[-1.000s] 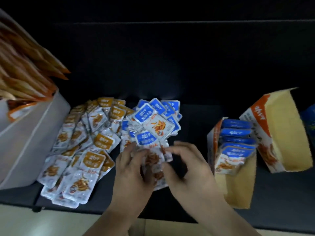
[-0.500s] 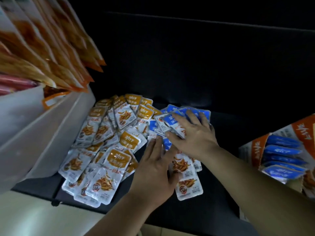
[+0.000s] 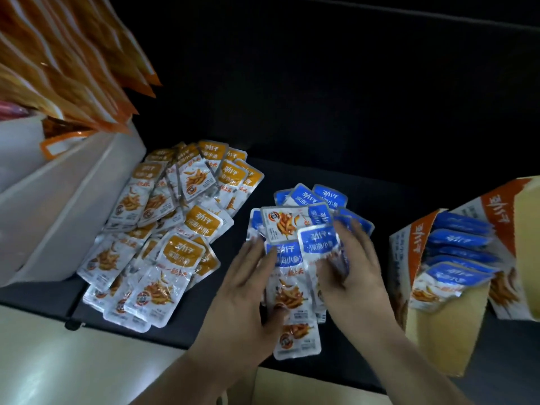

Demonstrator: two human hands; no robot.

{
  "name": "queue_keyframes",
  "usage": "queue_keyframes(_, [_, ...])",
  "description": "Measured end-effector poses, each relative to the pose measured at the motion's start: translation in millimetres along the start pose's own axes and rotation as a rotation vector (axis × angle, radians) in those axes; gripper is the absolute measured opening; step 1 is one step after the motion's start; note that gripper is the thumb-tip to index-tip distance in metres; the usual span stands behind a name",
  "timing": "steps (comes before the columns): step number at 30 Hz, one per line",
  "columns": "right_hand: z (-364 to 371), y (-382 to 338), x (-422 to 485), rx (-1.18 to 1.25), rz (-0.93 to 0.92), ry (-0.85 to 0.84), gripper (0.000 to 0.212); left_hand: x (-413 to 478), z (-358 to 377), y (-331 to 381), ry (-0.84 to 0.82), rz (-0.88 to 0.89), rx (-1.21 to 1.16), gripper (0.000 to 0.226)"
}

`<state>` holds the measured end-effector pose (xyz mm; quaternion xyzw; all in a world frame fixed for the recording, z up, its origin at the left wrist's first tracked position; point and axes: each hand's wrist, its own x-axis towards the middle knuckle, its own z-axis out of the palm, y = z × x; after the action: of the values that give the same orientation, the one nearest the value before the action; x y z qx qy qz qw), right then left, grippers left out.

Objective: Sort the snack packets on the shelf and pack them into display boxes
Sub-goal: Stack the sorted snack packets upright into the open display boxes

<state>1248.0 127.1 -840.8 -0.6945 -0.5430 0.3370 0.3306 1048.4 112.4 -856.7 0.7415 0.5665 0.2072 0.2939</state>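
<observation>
Presses left hand, fingers straight and together, against blue packets on the shelf. Lays right hand, fingers spread, over them, near the display box.

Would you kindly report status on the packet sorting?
Left hand flat against blue packets; right hand atop them, grip unclear. Orange packets piled separately. Nothing blocks display box.
</observation>
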Motion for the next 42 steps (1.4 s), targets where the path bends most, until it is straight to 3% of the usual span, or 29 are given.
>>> queue_keyframes(3, [-1, 7, -1, -0.127, 0.088, 0.098, 0.074, 0, 2, 3, 0.111, -0.109, 0.036, 0.091])
queue_keyframes(6, [-4, 7, 2, -0.206, 0.128, 0.093, 0.077, 5, 1, 10, 0.143, -0.210, 0.086, 0.085])
queue_keyframes(12, [-1, 2, -10, -0.068, 0.164, 0.092, 0.076, 14, 3, 26, 0.086, -0.382, -0.149, 0.077])
queue_keyframes(17, [-2, -5, -9, 0.150, 0.253, 0.053, 0.080, 21, 2, 35, 0.059, -0.391, -0.329, 0.059])
queue_keyframes(24, [-8, -18, -14, 0.236, 0.260, 0.052, 0.076, 19, -7, 56, -0.037, -0.313, -0.534, 0.054])
queue_keyframes(31, [-3, -26, -30, 0.310, 0.222, 0.050, 0.070, 20, -6, 68, -0.086, -0.336, -0.701, 0.034])
queue_keyframes(37, [-6, -43, -28, 0.574, 0.273, -0.024, 0.063, 17, -4, 81, -0.025, -0.276, -0.769, 0.050])
queue_keyframes(42, [-14, -52, -20, 0.673, 0.330, -0.034, 0.074, 14, -12, 81, 0.019, -0.190, -0.744, 0.058])
